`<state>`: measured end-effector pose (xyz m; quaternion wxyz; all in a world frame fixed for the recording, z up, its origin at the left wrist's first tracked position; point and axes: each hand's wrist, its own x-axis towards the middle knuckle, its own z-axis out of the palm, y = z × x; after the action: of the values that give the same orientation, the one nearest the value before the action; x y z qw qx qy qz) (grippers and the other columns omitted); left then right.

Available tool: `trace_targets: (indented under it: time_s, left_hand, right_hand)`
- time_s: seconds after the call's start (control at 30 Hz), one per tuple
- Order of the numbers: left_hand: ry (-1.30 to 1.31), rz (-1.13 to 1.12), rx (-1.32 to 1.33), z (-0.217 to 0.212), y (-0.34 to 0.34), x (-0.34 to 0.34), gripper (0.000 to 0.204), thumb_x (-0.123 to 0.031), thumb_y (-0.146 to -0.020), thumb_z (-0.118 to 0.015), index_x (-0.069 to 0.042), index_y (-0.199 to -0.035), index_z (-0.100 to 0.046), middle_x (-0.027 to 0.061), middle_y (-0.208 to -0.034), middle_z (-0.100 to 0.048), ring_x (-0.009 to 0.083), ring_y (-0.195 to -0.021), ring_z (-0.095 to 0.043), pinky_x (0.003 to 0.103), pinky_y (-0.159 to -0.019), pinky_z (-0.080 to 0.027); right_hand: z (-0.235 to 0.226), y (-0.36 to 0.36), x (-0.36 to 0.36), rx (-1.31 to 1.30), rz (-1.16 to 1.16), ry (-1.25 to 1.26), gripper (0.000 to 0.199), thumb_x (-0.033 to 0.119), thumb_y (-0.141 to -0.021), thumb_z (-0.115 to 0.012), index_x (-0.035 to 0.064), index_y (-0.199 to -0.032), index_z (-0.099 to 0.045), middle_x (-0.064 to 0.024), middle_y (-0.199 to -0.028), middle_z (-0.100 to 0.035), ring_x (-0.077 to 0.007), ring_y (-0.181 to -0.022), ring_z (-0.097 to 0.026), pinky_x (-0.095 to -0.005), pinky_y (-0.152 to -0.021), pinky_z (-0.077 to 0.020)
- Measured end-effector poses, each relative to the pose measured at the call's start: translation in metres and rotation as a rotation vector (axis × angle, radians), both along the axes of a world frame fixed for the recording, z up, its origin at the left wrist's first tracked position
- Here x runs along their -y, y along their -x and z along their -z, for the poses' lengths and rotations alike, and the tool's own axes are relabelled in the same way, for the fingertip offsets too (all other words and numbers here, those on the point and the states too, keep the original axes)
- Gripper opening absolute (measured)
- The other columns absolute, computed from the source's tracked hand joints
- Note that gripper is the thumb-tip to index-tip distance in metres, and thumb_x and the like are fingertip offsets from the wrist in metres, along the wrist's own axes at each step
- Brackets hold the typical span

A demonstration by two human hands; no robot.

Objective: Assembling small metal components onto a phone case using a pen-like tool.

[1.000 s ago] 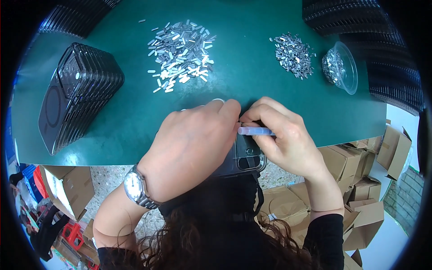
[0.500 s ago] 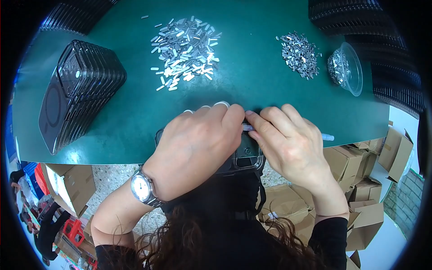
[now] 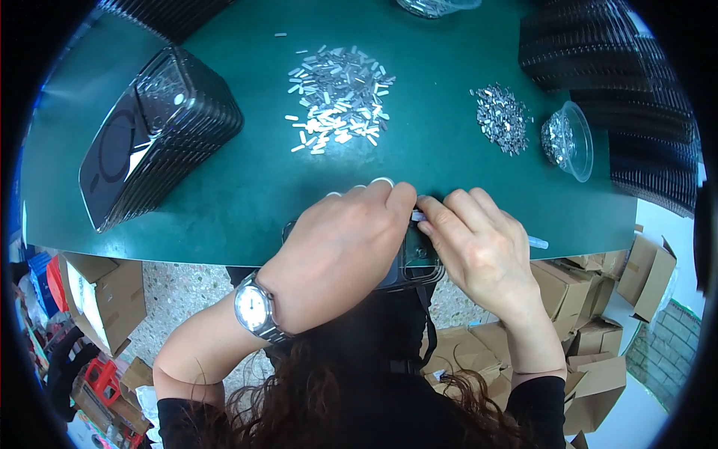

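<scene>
My left hand [image 3: 351,239], with a watch on its wrist, is closed over a dark phone case [image 3: 425,260] with a clear rim at the table's front edge. It hides most of the case. White coverings show at some of its fingertips. Right beside it, my right hand [image 3: 482,251] pinches a thin, pale, translucent pen-like stick [image 3: 538,242]. One end of the stick sticks out past the right hand; the other lies between the two hands, over the case's upper corner. What its tip touches is hidden by my fingers.
Loose silvery strips [image 3: 340,97] lie heaped on the green table [image 3: 247,179]. Smaller metallic pieces [image 3: 502,120] lie farther right, beside a clear tub [image 3: 576,142]. Stacked phone cases [image 3: 161,138] stand left, dark stacks [image 3: 591,52] right. Cardboard boxes [image 3: 583,299] are below.
The whole view has shifted, so the table things sit differently in the picture and another clear tub shows at the top. Both hands keep nearly the same grip over the case.
</scene>
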<state>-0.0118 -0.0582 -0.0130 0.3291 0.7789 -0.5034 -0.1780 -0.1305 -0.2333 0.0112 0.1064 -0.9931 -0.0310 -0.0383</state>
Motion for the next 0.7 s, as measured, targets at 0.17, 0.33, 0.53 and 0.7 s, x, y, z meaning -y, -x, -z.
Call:
trace_targets:
  time_s: [0.17,0.33,0.53,0.7]
  left_hand:
    - [-0.004,-0.012,-0.024,-0.002,0.001,-0.002,0.009,-0.008,-0.101,-0.062,-0.003,-0.103,-0.056,0.0166,-0.088,-0.064,0.0392,-0.077,-0.067,0.047,-0.068,-0.054]
    - [-0.007,-0.047,-0.032,0.0,0.0,-0.001,0.008,-0.009,-0.103,-0.06,-0.003,-0.102,-0.055,0.0183,-0.087,-0.064,0.0404,-0.077,-0.067,0.049,-0.067,-0.054]
    - [0.017,-0.071,-0.053,0.004,-0.001,-0.001,0.009,-0.01,-0.104,-0.059,-0.003,-0.102,-0.055,0.019,-0.086,-0.064,0.0423,-0.076,-0.066,0.052,-0.066,-0.052]
    - [0.025,-0.021,-0.087,0.004,-0.003,-0.001,0.01,-0.01,-0.104,-0.059,-0.002,-0.102,-0.054,0.0193,-0.085,-0.063,0.0429,-0.076,-0.066,0.053,-0.066,-0.052]
  right_hand:
    - [0.0,-0.005,0.0,0.007,-0.036,0.03,0.021,0.016,-0.09,-0.078,0.0068,-0.108,-0.073,-0.0018,-0.089,-0.06,-0.0197,-0.08,-0.061,-0.033,-0.06,-0.054]
    - [0.005,-0.006,-0.006,0.018,0.006,0.068,0.018,0.016,-0.091,-0.077,0.0069,-0.106,-0.072,-0.0017,-0.088,-0.059,-0.0196,-0.08,-0.061,-0.0329,-0.06,-0.0538]
    - [0.009,-0.004,-0.001,0.063,-0.021,0.074,0.019,0.017,-0.093,-0.075,0.0071,-0.108,-0.071,-0.0017,-0.088,-0.058,-0.0193,-0.08,-0.061,-0.0321,-0.06,-0.0544]
    - [0.004,-0.008,0.008,0.018,-0.152,0.115,0.02,0.02,-0.093,-0.074,0.0074,-0.107,-0.071,-0.0008,-0.088,-0.058,-0.0174,-0.084,-0.062,-0.0317,-0.06,-0.0551]
